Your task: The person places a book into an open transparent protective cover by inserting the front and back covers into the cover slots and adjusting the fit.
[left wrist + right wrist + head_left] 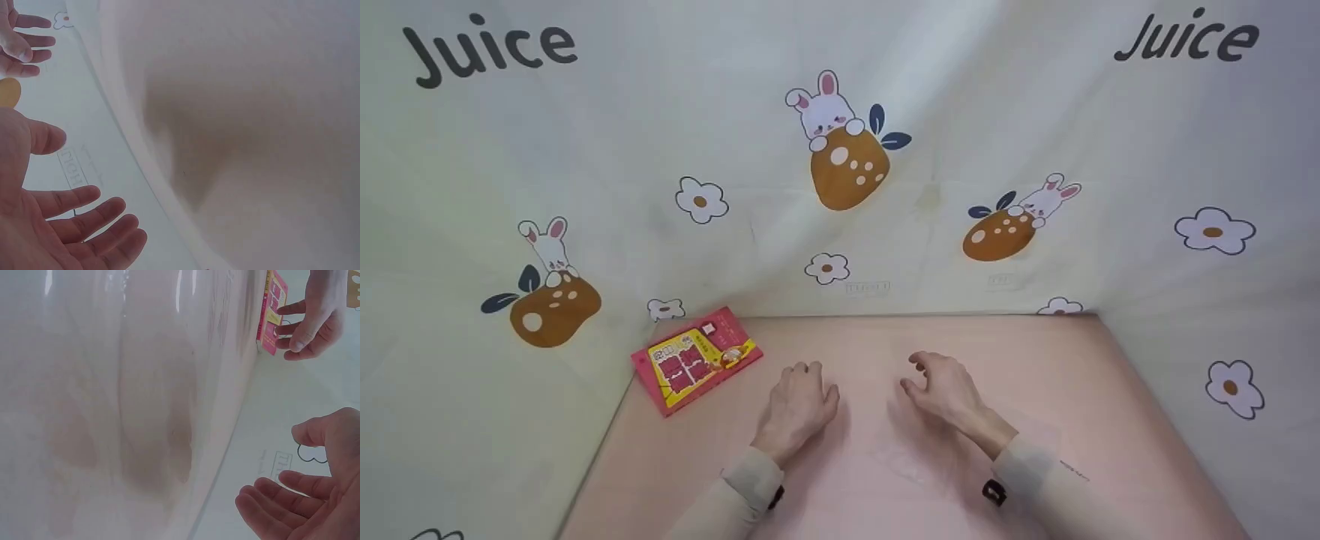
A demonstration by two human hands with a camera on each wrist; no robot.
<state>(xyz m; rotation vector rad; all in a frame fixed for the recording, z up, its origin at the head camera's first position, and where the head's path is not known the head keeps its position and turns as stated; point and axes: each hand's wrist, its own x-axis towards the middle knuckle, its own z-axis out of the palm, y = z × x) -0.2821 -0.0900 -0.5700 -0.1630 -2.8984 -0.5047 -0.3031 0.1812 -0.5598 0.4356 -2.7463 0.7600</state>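
One pink box [697, 361] slanted lengthwise from near-left to far-right; left hand [796, 409] and right hand [952, 391] hovered, loosely spread

Box [697, 361] pink-red w/ yel. panel, tabletop [1035, 360] pale pink, backdrop [720, 112] off-wht w/ bunny & flower prints.

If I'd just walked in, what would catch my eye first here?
Probably the bright pink-and-yellow pack at the far left corner of the pale pink table. Next, the empty left hand and right hand, apart near the middle. Behind them, cartoon bunnies on brown fruits decorate the backdrop.
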